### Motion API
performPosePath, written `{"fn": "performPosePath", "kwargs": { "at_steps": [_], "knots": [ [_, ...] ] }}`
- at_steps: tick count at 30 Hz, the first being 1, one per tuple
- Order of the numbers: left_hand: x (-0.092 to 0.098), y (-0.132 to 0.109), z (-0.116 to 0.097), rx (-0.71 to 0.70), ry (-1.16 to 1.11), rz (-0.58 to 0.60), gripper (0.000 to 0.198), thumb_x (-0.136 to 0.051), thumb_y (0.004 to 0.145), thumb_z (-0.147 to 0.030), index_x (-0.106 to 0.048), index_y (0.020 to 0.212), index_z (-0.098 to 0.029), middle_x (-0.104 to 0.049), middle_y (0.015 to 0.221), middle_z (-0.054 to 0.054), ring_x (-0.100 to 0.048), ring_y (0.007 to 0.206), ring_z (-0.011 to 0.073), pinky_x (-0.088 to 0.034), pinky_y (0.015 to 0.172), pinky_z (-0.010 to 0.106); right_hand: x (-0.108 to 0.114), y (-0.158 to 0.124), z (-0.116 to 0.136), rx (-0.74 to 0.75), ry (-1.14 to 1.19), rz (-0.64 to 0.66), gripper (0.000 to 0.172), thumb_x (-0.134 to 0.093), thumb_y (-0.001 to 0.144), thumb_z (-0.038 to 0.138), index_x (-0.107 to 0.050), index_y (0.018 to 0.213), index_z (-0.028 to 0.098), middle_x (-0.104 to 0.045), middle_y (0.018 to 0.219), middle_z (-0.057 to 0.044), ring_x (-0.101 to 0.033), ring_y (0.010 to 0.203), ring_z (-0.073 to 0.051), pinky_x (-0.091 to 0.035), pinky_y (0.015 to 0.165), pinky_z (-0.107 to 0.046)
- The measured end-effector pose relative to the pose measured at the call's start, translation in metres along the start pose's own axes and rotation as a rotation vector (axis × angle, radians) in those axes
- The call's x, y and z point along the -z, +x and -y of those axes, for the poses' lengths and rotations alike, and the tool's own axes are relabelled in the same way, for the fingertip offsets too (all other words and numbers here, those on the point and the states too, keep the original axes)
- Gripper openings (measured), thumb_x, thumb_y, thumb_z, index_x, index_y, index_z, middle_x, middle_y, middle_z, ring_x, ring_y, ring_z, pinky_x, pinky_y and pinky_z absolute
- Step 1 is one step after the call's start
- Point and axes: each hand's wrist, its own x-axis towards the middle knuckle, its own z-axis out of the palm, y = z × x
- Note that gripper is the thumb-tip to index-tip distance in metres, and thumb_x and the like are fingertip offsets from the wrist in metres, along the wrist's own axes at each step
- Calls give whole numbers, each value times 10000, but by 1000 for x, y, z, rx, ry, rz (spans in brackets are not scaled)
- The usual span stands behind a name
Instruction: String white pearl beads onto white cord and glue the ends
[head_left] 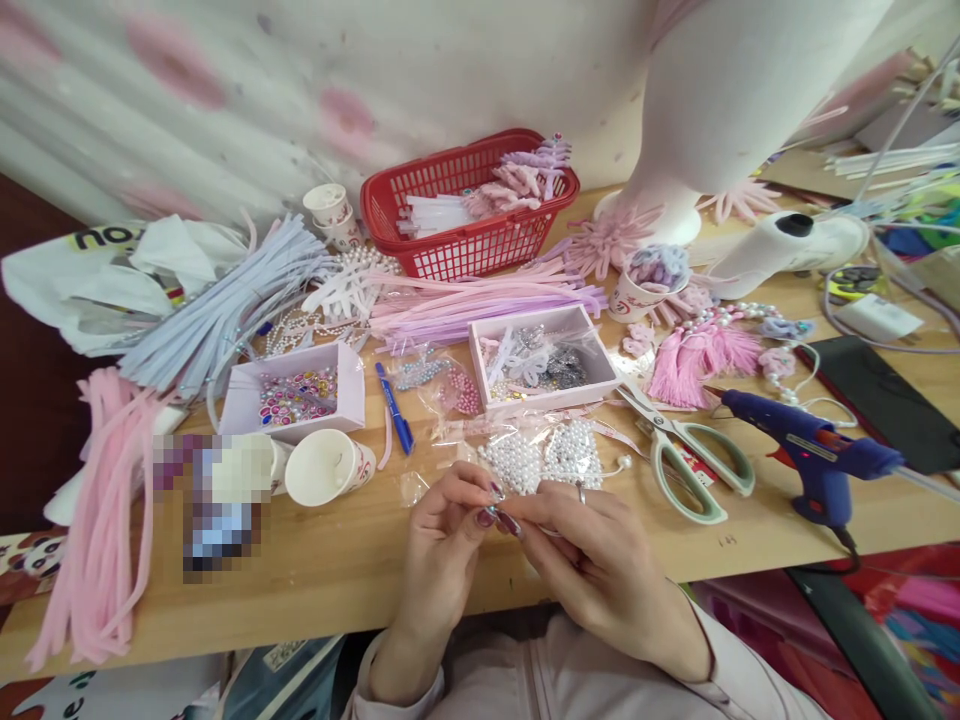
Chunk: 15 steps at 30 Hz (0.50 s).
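Note:
My left hand and my right hand meet above the front part of the wooden table. Thumb and fingers of each are pinched together at one small shiny bluish piece, mostly covered by the fingertips. A ring is on my right hand. Just beyond the fingers lie clear bags of white pearl beads. A white box with flower pieces and silvery parts stands behind them. Green-handled scissors lie to the right, and a blue pen to the left.
Blue glue gun and black phone at right. Paper cup, jewel box and pink pipe cleaners at left. A red basket stands at the back, near a white mannequin-like form.

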Motion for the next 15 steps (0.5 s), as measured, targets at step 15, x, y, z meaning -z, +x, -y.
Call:
{"fn": "performPosePath", "kwargs": {
  "at_steps": [15],
  "knots": [
    [15,1,12,-167,126,85,47,-786,851,-255,-817,852,-291,-632,872,2,-611,835,106,-510,739,166,0,2,-1,-41,89,-10,194,-538,941,46,-670,991,179,-446,626,71,-381,491,-88,-299,483,-217]
  ]
}}
